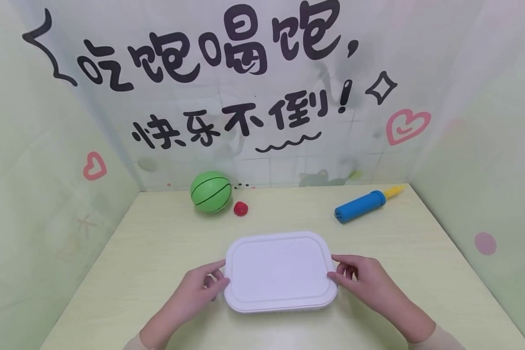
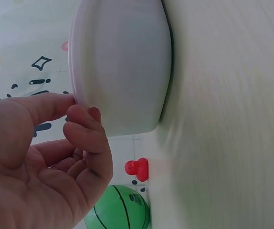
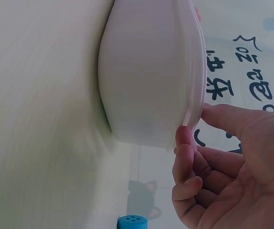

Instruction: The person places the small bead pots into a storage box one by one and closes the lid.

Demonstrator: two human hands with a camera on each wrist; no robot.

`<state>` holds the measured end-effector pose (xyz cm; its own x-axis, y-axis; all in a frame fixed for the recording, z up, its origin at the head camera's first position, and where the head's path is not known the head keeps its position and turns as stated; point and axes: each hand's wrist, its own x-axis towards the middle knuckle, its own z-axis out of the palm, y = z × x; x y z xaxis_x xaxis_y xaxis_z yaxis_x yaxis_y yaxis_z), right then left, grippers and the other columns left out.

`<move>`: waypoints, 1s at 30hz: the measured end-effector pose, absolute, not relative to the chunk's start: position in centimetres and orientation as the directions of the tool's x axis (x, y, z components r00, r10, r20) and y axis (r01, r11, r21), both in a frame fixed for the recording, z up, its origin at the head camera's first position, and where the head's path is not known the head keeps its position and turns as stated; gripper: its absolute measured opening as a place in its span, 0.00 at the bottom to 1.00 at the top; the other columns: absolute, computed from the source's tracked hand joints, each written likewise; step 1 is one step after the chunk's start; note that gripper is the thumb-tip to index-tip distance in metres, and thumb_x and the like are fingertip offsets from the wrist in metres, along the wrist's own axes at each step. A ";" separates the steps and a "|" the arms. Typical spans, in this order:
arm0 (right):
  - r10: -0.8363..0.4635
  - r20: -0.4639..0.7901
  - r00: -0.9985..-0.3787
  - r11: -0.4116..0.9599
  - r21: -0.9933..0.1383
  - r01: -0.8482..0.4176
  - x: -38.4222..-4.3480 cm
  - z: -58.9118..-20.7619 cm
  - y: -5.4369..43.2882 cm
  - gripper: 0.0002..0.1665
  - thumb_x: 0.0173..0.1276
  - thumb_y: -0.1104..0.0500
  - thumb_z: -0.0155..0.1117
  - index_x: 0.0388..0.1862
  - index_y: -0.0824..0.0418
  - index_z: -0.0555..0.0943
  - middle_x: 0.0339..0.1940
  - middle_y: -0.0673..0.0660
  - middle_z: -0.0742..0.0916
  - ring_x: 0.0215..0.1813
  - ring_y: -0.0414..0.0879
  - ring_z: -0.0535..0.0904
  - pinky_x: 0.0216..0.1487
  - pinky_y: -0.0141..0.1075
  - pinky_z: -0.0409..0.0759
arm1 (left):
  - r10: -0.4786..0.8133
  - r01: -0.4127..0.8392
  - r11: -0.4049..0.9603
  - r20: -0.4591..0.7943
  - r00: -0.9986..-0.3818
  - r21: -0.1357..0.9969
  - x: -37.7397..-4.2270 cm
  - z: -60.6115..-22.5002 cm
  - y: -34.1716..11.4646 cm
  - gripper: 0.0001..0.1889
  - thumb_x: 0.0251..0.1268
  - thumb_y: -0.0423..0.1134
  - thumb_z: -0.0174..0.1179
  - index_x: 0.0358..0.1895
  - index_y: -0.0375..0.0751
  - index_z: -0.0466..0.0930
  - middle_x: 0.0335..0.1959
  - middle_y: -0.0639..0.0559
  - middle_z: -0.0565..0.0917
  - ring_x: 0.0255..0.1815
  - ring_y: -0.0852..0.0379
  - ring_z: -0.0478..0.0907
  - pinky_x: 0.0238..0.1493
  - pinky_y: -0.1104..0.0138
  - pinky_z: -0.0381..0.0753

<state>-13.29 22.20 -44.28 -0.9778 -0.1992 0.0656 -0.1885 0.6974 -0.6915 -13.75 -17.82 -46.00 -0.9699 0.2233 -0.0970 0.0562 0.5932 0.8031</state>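
Observation:
A white rectangular box with rounded corners stands on the table, its flat white lid in place. The box's smooth side wall fills the upper part of the left wrist view. At the left end, my left hand pinches the lid's rim, thumb on the top edge and a fingertip beneath it. My right hand does the same at the right end; the right wrist view shows its thumb and fingers at the rim beside the box wall. The lid hides whatever is inside.
Behind the box on the left sit a green ball with black lines and a small red knobbed object. A blue hand pump with a yellow nozzle lies at the back right. Printed sheets wall the table on three sides.

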 end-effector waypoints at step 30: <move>-0.294 -0.015 -0.956 0.628 -0.757 -0.182 -14.1 -44.7 23.0 0.37 0.66 0.51 0.76 0.69 0.67 0.78 0.30 0.45 0.85 0.31 0.34 0.76 0.31 0.27 0.79 | 0.375 0.127 0.522 -0.093 -0.922 0.844 -14.5 -46.1 -18.8 0.44 0.60 0.47 0.76 0.79 0.43 0.65 0.38 0.50 0.81 0.26 0.63 0.78 0.26 0.72 0.79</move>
<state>-14.13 22.97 -44.65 -0.9556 -0.2943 -0.0148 -0.1816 0.6278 -0.7569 -14.47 -18.78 -46.05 -0.9224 0.3748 -0.0930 0.1268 0.5215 0.8438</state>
